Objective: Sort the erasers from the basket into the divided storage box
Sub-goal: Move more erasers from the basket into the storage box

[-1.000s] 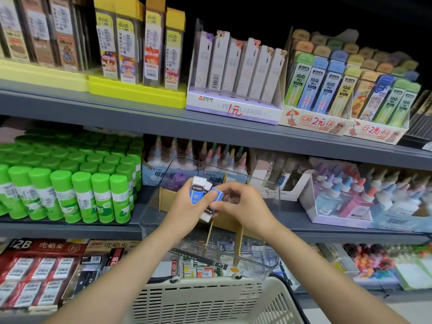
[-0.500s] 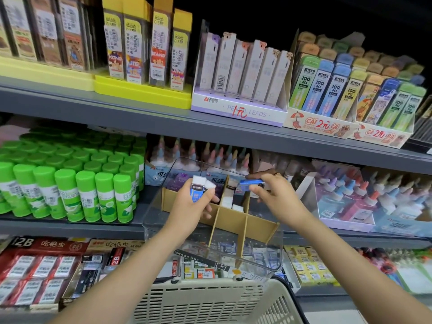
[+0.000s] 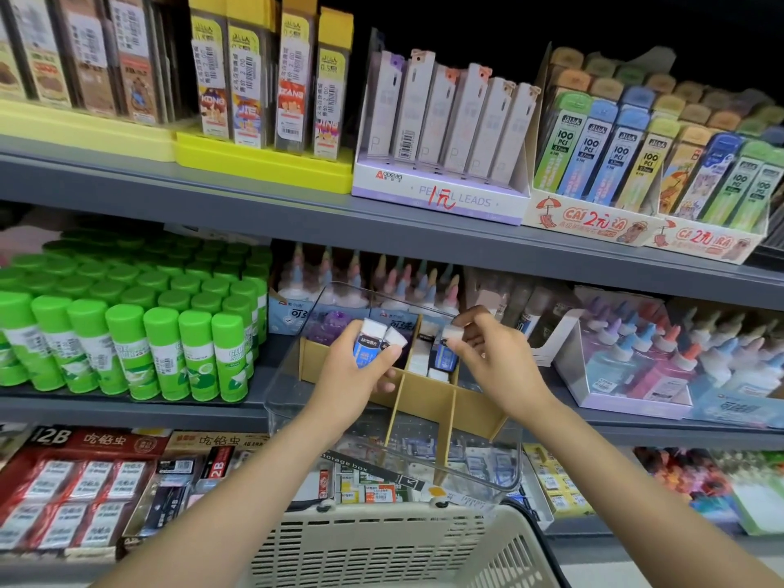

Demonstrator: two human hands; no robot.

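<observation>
While some erasers (image 3: 428, 358) already sit in the storage box (image 3: 505, 468) on the shelf edge, right hand (image 3: 492, 358) fingers pinch one eraser (image 3: 450, 333) over it & left hand (image 3: 356, 371) grips 2 more (image 3: 375, 339); basket (image 3: 382, 549) insides hidden.

Blue-sleeved white erasers (image 3: 373, 342), beige basket (image 3: 382, 545)

Light even and fairly bright over the shelf fronts, falling from above. Top right of the frame drops to black behind the pencil lead boxes (image 3: 645, 163). Shade deepens under each shelf (image 3: 297, 222) toward the far side. Wide-angle bowing: shelf edges slope and curve at left and right. Glue bottles (image 3: 679, 358) at right and the lower corners smeared soft; centre sharper. Faint glare on the clear storage box (image 3: 500, 468) wall.
</observation>
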